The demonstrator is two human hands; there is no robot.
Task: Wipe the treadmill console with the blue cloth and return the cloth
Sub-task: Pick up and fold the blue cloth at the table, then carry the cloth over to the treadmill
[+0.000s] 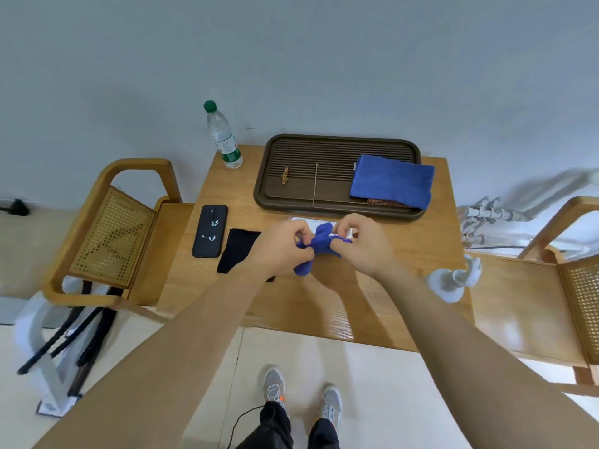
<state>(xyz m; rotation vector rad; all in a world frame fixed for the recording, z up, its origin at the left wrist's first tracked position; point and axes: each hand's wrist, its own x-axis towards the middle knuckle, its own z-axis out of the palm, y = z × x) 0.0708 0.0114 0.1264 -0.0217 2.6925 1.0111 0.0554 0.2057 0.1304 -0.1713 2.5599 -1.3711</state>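
Head view, nearest first: your two grey shoes [301, 396] stand on a pale floor [372, 384], and both bare forearms reach forward over the wooden tabletop [308, 306]. Your left hand [278, 247] and right hand [363, 244] meet above it, fingers of each clamped on a bunched blue cloth [319, 246] held between them, clear of the surface.

No treadmill console is in view, so I cannot tell where the wiping stands. Risk, as I judge it: the cloth is crumpled and a tail hangs below your left hand; if you loosen one grip while reshaping it, it may drop onto the black pouch [236, 249] or drag against the phone [210, 231] just beside it. A second, folded blue towel [392, 181] lies on the dark slatted tray [269, 189]; returning your cloth there could be confused with it.

Beyond the hands, a green-capped water bottle [223, 137] stands upright at the far left corner. Cane-backed wooden chairs [110, 234] flank the tabletop. A plain grey wall [291, 59] closes the room.
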